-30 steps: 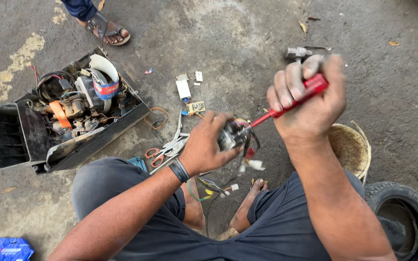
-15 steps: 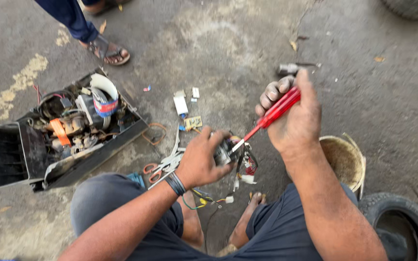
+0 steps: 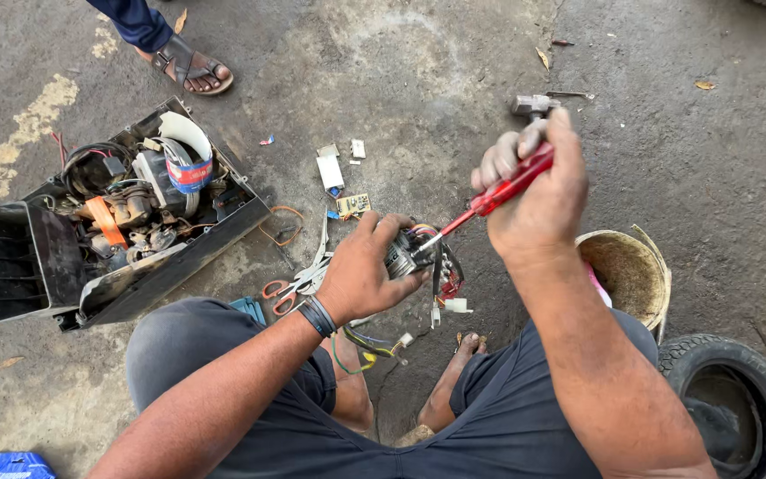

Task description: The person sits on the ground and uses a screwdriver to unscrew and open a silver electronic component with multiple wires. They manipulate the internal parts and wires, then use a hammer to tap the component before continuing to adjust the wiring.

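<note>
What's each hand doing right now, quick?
Left hand: closed around a small wired motor part.
Right hand: closed on a red-handled screwdriver, tip at the part.

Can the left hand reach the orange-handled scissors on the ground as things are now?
Probably yes, but not freely: the scissors lie just beside the left hand with nothing between, yet that hand grips the small wired motor.
</note>
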